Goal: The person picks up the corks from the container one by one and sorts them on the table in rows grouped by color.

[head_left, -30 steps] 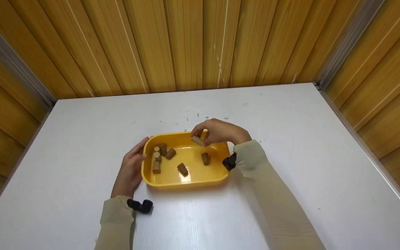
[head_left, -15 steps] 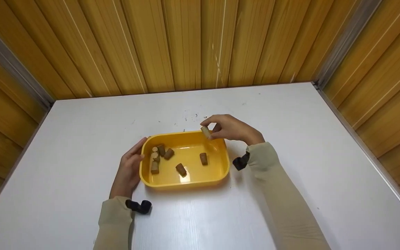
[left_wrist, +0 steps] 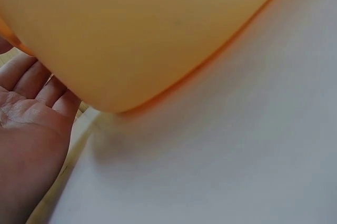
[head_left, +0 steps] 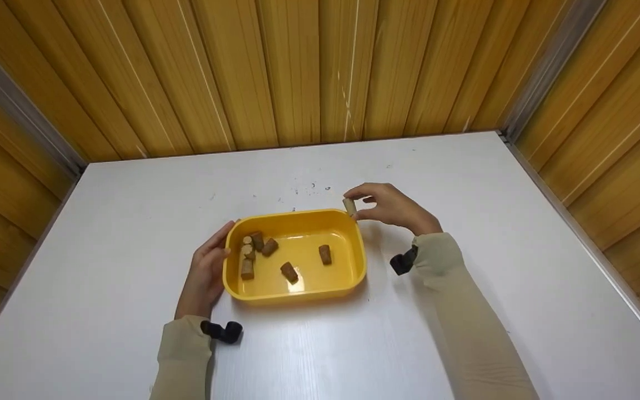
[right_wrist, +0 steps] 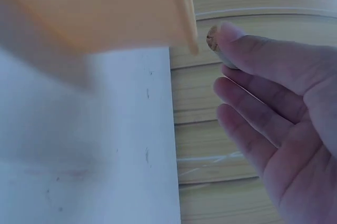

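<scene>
My right hand (head_left: 392, 205) pinches a pale cork (head_left: 349, 206) between thumb and fingertips, just above the back right corner of a yellow plastic tub (head_left: 298, 296). In the right wrist view, the speckled end of the cork (right_wrist: 212, 38) shows beside the thumb, and the other fingers are spread below. My left hand (head_left: 207, 269) grips the tub's left side, thumb at the rim and fingers along the outer wall. Inside the tub, several corks cluster at the left, among them a standing cork (head_left: 248, 269). Two brown corks (head_left: 325, 254) lie apart on the tub floor.
The tub stands on a white table (head_left: 131, 222) with small dark marks behind it. Wood-look panel walls (head_left: 298, 72) close off the back and both sides. Small black cameras (head_left: 225, 331) are worn at both wrists.
My right hand has moved right with the pale cork, from over the tub's inside to its back right corner. The cork has turned more upright. My left hand keeps its place on the tub.
</scene>
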A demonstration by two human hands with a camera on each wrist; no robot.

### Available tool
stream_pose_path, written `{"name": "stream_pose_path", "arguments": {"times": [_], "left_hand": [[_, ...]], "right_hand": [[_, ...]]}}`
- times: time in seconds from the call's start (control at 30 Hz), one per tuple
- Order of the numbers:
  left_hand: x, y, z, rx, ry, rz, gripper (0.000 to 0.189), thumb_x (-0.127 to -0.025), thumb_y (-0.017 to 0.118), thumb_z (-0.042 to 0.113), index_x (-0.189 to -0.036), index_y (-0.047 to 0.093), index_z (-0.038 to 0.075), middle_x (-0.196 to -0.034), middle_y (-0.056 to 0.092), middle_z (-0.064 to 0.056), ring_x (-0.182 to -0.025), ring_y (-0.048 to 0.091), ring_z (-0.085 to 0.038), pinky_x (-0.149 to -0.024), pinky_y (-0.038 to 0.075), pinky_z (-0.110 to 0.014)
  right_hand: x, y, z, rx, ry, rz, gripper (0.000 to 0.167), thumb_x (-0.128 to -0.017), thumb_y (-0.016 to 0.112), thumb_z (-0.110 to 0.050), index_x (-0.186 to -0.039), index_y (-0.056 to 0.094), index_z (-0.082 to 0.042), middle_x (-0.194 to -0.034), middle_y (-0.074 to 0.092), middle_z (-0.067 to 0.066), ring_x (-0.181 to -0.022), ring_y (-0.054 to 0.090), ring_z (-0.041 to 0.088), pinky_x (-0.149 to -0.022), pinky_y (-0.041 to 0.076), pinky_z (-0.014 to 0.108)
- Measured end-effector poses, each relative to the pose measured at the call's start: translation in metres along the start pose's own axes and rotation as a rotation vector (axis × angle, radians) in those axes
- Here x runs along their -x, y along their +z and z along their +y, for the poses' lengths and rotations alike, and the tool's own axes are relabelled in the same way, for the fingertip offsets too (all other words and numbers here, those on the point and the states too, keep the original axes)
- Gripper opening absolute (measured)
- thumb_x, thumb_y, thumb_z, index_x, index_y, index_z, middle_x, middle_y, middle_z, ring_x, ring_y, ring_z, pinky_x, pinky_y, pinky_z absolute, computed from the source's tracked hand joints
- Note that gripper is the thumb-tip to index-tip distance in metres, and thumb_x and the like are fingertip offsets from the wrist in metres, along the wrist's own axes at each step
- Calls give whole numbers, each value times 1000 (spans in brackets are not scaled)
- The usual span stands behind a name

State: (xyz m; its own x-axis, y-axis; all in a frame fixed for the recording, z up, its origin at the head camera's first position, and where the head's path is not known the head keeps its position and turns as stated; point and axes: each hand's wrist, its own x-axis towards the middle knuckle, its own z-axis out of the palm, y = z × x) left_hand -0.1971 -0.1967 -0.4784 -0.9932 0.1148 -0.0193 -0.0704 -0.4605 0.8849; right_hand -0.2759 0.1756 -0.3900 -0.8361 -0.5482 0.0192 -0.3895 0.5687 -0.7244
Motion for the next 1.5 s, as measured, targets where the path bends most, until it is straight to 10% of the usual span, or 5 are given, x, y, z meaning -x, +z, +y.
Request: {"name": "stream_pose_path", "arguments": {"times": [0.8,1.5], "left_hand": [[1,-2,-2,31,-9,-8,59,-91,36,-7,-149,31,1,-157,29,-7,-147,25,-18,-111,36,-23],[1,-1,-1,47,-11,-12,59,-91,35,-7,-149,30,1,-158,27,-7,-147,23,-17,-111,36,-22]], "right_hand": [[22,2,64,-41,204,72,48,-88,69,-15,-133,56,-7,-139,54,12,-134,45,33,-115,34,46],[21,7,77,-14,258,75,51,-88,69,-16,-136,55,-10,-137,56,11,-127,48,28,-114,35,47]]}}
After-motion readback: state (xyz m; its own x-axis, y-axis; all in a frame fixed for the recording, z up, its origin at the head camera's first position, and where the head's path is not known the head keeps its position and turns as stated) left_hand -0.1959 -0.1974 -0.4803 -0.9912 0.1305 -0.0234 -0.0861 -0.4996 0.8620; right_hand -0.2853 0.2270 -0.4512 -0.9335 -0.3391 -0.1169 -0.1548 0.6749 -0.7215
